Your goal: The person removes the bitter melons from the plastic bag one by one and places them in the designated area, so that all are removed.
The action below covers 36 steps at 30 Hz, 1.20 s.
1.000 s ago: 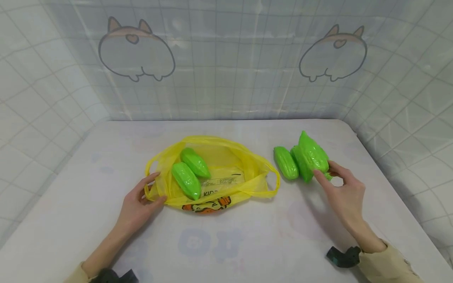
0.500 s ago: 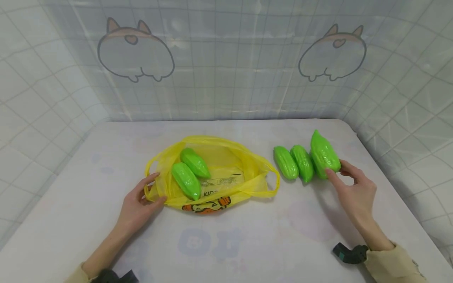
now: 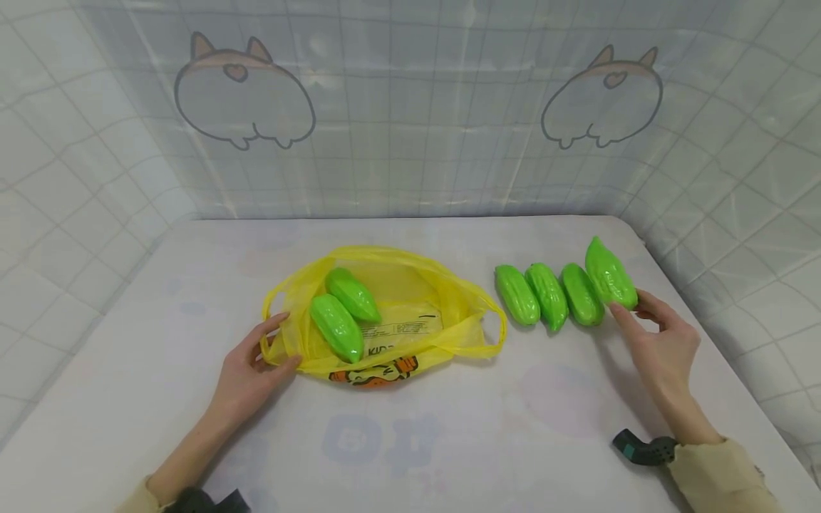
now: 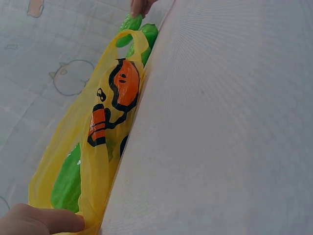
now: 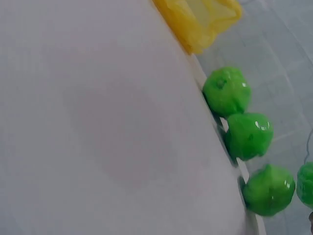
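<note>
A yellow plastic bag (image 3: 462, 331) lies with its mouth spread wide on the table. My left hand (image 3: 246, 377) holds its left end, fingers by the handle and thumb at the front edge. Inside, toward the left, are two glossy green cucumbers (image 3: 337, 328), seemingly toys. My right hand (image 3: 663, 349) pinches the lower end of another green cucumber (image 3: 609, 274), its pointed tip upward. In the right wrist view this held cucumber (image 5: 306, 185) shows at the right edge, apart from the others. Three more cucumbers (image 3: 547, 296) lie side by side between bag and right hand.
The white table (image 3: 449, 434) carries faint printed figures. A tiled-pattern curtain (image 3: 423, 114) with dog drawings hangs behind its far edge, and similar sheets stand at both sides. Dark wrist devices (image 3: 644, 450) sit on both arms.
My right hand has moved right with its cucumber, which overlapped others a second ago. The third cucumber in the row has come into full view. My left hand and the bag have stayed put.
</note>
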Each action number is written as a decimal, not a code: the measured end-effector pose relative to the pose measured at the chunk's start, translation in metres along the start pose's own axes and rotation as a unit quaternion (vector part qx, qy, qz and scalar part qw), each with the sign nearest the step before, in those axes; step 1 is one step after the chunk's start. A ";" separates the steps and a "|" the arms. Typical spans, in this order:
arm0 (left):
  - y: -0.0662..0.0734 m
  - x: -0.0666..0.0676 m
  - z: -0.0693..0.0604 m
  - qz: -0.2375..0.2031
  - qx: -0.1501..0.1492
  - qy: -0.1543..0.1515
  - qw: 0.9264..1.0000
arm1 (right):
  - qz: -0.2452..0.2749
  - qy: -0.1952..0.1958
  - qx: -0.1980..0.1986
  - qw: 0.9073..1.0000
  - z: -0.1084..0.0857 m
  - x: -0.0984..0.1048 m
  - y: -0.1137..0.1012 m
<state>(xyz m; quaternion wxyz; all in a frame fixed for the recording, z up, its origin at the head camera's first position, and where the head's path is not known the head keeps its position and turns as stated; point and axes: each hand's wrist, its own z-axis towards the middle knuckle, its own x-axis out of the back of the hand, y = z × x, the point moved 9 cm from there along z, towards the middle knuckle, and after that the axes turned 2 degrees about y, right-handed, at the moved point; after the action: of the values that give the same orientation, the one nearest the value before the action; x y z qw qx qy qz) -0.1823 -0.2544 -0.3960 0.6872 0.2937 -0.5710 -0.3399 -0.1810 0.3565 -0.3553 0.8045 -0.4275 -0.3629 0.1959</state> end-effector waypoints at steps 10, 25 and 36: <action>-0.004 0.000 0.001 0.019 0.004 0.001 1.000 | -0.036 -0.024 -0.066 0.997 0.008 0.001 0.023; -0.002 0.000 0.001 0.009 0.001 -0.001 1.000 | -0.065 -0.050 -0.093 0.992 0.009 -0.002 0.037; -0.006 -0.003 0.002 0.011 -0.001 -0.004 1.000 | -0.090 -0.082 -0.104 0.987 0.008 -0.008 0.047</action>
<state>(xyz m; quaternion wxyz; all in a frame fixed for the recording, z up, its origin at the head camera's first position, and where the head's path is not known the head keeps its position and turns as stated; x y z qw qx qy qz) -0.1851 -0.2559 -0.4025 0.6890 0.2851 -0.5766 -0.3339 -0.1924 0.3815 -0.3947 0.7374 -0.4573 -0.4828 0.1180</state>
